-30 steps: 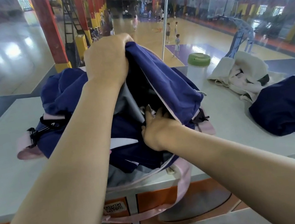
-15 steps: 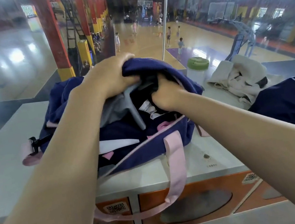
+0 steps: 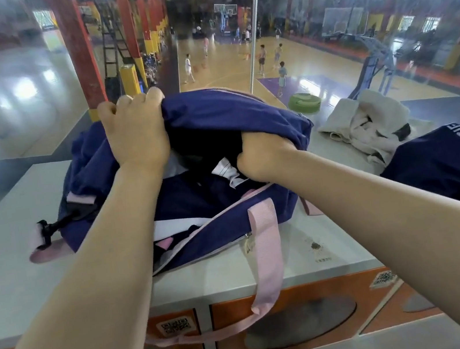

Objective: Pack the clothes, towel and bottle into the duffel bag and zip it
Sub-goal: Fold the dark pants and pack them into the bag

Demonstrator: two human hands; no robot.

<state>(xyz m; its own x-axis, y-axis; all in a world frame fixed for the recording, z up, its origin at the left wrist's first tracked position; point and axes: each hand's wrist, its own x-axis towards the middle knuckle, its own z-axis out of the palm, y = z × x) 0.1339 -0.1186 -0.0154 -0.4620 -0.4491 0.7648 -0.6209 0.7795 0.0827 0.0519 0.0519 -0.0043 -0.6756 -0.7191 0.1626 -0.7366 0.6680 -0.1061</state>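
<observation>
A navy duffel bag (image 3: 212, 110) with pink straps lies open on a pale counter (image 3: 4, 273). My left hand (image 3: 137, 135) grips the far flap of its opening and holds it up. My right hand (image 3: 265, 156) is pushed into the opening against dark clothing (image 3: 209, 147) with a white label; its fingers are hidden under the flap. Behind the bag on the right stands the bottle, of which only the green lid (image 3: 304, 102) shows. A cream towel (image 3: 365, 118) lies crumpled to the right, and a navy garment (image 3: 458, 166) with white lettering lies beyond it.
One pink handle strap (image 3: 267, 259) hangs over the counter's front edge, across orange locker doors (image 3: 298, 300). A glass pane with a metal post (image 3: 256, 32) stands right behind the counter, with a sports hall beyond it.
My right hand has gone from the bag's near edge deeper into the opening. My left hand has lowered the flap a little while still gripping it.
</observation>
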